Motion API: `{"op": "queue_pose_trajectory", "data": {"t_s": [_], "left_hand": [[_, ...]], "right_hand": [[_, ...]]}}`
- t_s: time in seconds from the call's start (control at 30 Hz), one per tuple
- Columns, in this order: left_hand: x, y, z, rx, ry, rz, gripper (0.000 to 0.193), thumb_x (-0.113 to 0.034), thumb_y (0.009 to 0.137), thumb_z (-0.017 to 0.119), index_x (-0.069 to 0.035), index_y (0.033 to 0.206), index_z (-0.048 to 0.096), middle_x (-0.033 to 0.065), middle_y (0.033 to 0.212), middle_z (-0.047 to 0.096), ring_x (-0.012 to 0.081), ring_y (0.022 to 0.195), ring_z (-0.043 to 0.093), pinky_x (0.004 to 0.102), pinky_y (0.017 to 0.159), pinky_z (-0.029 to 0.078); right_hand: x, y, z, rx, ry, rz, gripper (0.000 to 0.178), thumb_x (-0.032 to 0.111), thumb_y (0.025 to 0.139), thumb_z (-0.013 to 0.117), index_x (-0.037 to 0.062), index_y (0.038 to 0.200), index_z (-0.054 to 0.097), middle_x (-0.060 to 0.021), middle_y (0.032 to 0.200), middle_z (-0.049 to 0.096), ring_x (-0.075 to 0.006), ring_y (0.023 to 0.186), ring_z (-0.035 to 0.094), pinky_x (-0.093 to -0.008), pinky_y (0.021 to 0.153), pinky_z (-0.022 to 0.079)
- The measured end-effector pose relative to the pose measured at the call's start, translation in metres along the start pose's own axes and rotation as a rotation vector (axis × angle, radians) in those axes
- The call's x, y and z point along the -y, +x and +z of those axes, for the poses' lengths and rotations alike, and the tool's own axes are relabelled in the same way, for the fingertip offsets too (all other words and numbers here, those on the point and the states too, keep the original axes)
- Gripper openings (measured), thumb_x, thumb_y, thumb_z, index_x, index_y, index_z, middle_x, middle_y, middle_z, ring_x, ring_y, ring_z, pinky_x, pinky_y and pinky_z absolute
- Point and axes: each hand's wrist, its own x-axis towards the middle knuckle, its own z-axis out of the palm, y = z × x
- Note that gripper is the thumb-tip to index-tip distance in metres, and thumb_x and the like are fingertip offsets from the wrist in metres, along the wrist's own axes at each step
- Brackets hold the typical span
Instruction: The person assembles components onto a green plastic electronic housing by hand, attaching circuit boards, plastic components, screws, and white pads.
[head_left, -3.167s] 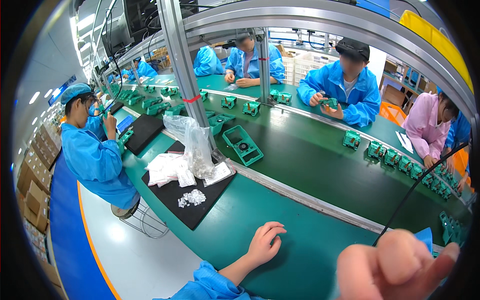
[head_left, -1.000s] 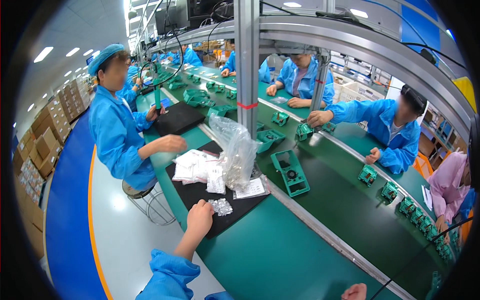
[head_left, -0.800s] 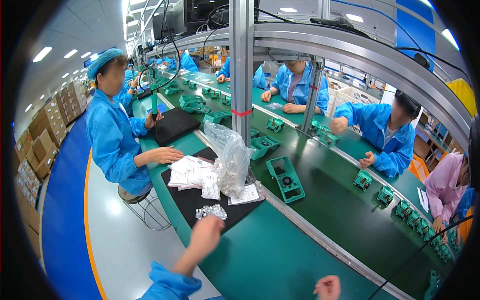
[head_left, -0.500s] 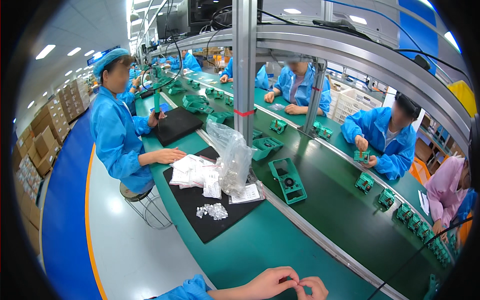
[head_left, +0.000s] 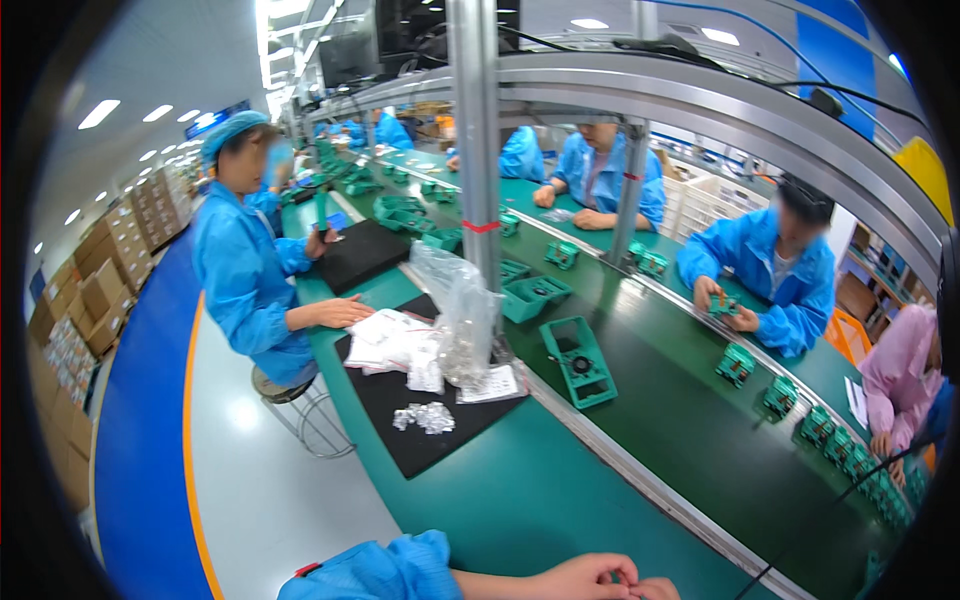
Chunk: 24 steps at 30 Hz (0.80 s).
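Note:
My left hand [head_left: 590, 577] and my right hand [head_left: 655, 588] meet at the bottom edge, over the green table [head_left: 520, 500]. Their fingertips touch in a pinch, and whatever is between them is too small to see. The right hand is mostly cut off by the frame. My blue left sleeve [head_left: 370, 570] comes in from below. Farther ahead to the left, a small pile of silvery parts [head_left: 425, 417] lies on a black mat [head_left: 445, 450]. Behind the pile stands a crumpled clear plastic bag [head_left: 462, 310], with white packets [head_left: 390, 340] beside it.
A person in a blue coat [head_left: 245, 270] sits on a stool [head_left: 290, 390] at my left, one hand on the packets. A green tray [head_left: 578, 360] and several smaller green parts ride the dark conveyor belt [head_left: 680, 420]. A metal post [head_left: 478, 150] rises behind the bag. Other workers [head_left: 770, 270] sit across the belt.
My left hand reached to the pile of silvery parts, then drew back. It now meets my right hand at the bottom edge. My view swung left over the last seconds.

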Motion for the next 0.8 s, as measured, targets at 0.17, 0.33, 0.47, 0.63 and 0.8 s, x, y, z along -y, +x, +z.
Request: {"op": "queue_pose_trajectory", "data": {"t_s": [0.17,0.33,0.47,0.63,0.8], "left_hand": [[0.033,0.009,0.029,0.188,-0.301,-0.115,0.016,-0.014,0.079,0.057,-0.002,0.090,0.055,0.0043,0.075,0.058,0.0104,0.068,0.053,0.0243,0.061,0.043],[0.016,0.024,0.015,0.184,-0.029,-0.025,0.017,-0.017,0.080,0.056,-0.002,0.088,0.055,0.0051,0.076,0.058,0.0110,0.067,0.053,0.0253,0.059,0.043],[0.034,0.082,-0.063,-0.526,0.697,0.465,0.017,-0.010,0.073,0.054,-0.003,0.088,0.051,0.0137,0.087,0.051,0.0322,0.081,0.049,0.0404,0.072,0.041],[0.034,0.108,-0.159,-1.100,1.212,0.105,0.045,-0.025,0.070,0.061,-0.002,0.104,0.042,0.0163,0.084,0.052,0.0335,0.073,0.053,0.0407,0.063,0.043],[0.040,0.148,-0.184,-1.007,1.159,-0.217,0.049,-0.028,0.076,0.056,-0.001,0.110,0.034,0.0182,0.079,0.058,0.0350,0.077,0.057,0.0444,0.063,0.046]], "right_hand": [[0.007,-0.030,-0.017,-0.016,0.130,0.272,0.008,-0.001,0.068,0.063,0.0008,0.074,0.057,-0.0096,0.073,0.055,-0.0186,0.061,0.051,-0.0259,0.054,0.040],[0.004,-0.042,-0.022,-0.033,0.200,0.508,0.006,-0.002,0.071,0.060,-0.0003,0.071,0.055,-0.0072,0.070,0.053,-0.0132,0.060,0.047,-0.0219,0.053,0.036],[-0.006,-0.041,-0.018,-0.105,0.193,0.489,0.006,-0.001,0.073,0.059,-0.0008,0.071,0.053,-0.0070,0.072,0.052,-0.0120,0.061,0.047,-0.0217,0.052,0.036],[-0.014,-0.036,-0.009,-0.075,0.299,0.470,0.005,-0.003,0.075,0.056,-0.0017,0.072,0.052,-0.0066,0.072,0.050,-0.0113,0.060,0.046,-0.0221,0.052,0.037],[-0.016,-0.039,-0.011,-0.101,0.317,0.490,0.004,-0.004,0.075,0.055,-0.0016,0.073,0.052,-0.0063,0.072,0.049,-0.0113,0.061,0.047,-0.0211,0.053,0.037]]}}
